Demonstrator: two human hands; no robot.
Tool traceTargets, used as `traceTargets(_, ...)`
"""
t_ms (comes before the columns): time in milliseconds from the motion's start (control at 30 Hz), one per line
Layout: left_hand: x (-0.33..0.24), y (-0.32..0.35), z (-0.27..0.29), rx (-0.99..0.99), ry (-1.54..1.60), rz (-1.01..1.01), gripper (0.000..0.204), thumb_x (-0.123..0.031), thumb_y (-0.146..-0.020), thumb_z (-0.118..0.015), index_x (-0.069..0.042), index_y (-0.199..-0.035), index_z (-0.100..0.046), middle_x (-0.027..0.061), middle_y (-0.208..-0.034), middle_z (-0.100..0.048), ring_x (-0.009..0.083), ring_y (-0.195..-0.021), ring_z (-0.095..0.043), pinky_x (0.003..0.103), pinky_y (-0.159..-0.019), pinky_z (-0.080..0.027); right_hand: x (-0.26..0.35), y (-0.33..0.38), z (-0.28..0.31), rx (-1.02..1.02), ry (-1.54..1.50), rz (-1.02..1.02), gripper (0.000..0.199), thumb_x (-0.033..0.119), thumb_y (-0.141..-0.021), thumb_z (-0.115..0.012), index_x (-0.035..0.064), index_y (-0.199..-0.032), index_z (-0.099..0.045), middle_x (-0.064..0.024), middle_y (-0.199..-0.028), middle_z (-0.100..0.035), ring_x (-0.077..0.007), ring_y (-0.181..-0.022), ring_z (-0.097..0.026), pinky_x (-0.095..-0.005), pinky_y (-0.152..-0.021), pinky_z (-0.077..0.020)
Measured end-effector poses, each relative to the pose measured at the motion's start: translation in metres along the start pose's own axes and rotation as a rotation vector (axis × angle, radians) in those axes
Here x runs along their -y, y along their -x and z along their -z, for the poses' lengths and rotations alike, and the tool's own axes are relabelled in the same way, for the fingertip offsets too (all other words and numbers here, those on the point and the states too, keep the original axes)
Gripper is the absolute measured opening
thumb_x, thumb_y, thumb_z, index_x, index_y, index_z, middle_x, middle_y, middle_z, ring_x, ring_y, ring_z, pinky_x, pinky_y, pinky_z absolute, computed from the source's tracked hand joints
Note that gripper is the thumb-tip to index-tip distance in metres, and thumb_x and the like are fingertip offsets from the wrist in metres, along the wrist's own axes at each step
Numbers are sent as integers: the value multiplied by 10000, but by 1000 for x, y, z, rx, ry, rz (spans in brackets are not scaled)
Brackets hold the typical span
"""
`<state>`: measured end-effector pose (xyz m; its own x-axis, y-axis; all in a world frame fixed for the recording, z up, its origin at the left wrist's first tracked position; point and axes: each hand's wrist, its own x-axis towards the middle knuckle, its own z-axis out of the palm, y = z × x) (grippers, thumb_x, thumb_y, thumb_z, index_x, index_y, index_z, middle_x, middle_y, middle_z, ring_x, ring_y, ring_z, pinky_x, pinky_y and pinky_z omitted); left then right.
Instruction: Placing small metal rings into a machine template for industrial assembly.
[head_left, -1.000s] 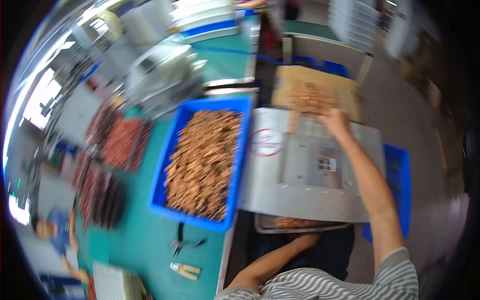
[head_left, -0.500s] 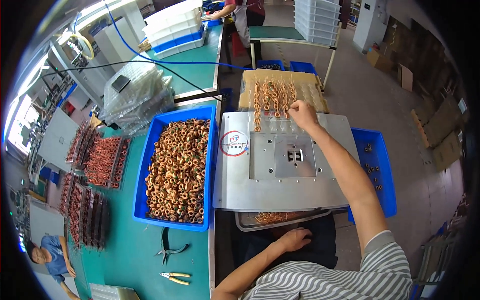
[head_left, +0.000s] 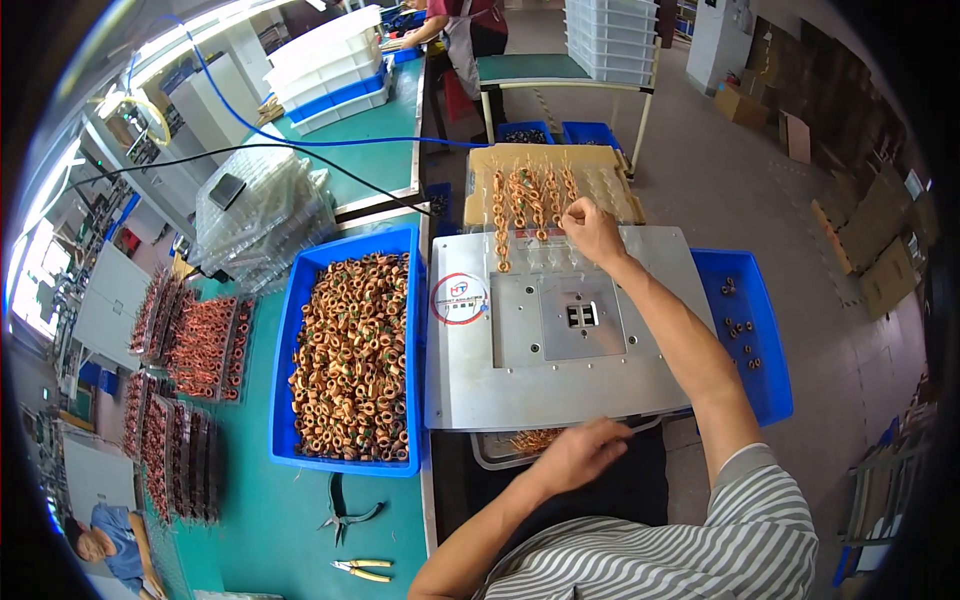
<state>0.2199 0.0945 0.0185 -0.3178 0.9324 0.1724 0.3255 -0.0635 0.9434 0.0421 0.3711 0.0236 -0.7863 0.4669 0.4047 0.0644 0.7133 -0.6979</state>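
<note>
My right hand (head_left: pixel 592 232) reaches over the machine's far edge, its fingers pinched at the near end of a row of copper-wound ring coils (head_left: pixel 523 197). Whatever lies between the fingertips is hidden. These coils stand in rows in a clear plastic tray (head_left: pixel 600 190), partly over the flat metal machine top (head_left: pixel 465 375). Close to the machine's near edge is my left hand (head_left: pixel 583 455), with loosely bent fingers apart and nothing visible in them. Below that edge, a metal tray (head_left: pixel 487 452) with thin copper-coloured pieces (head_left: pixel 535 440) is partly covered by the left hand.
A blue bin (head_left: pixel 287 405) full of ring coils stands left of the machine; another blue bin (head_left: pixel 770 375) with a few is at right. Pliers (head_left: pixel 345 515) and yellow-handled cutters (head_left: pixel 362 570) lie on the green table (head_left: pixel 250 500). Stacked coil trays (head_left: pixel 205 350) stand farther left.
My left hand has lifted from my lap toward the machine's near edge. My right hand stays at the coil rows, fingers still pinched. The whole view has shifted slightly.
</note>
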Motion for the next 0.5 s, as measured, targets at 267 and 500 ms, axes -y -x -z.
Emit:
traceTargets(267, 6, -52, 51, -692, 358, 149, 308, -177, -970, -566, 22, -1205, -558, 82, -1035, -631, 123, -844, -598, 250, -698, -495, 36, 86, 63, 505, -1064, -411, 154, 157, -946, -524, 40, -1039, -560, -30, -827, -600, -111, -709, -603, -260, -609, -511)
traceTargets(500, 45, -133, 32, -517, 386, 233, 379, -301, -979, -539, 0, -1200, -599, 45, -975, -639, 117, -817, -595, 262, -701, -498, -4, 126, 109, 501, -732, -235, 342, 196, -935, -600, 44, -1239, -559, -32, -823, -605, -63, -755, -562, -245, -623, -492)
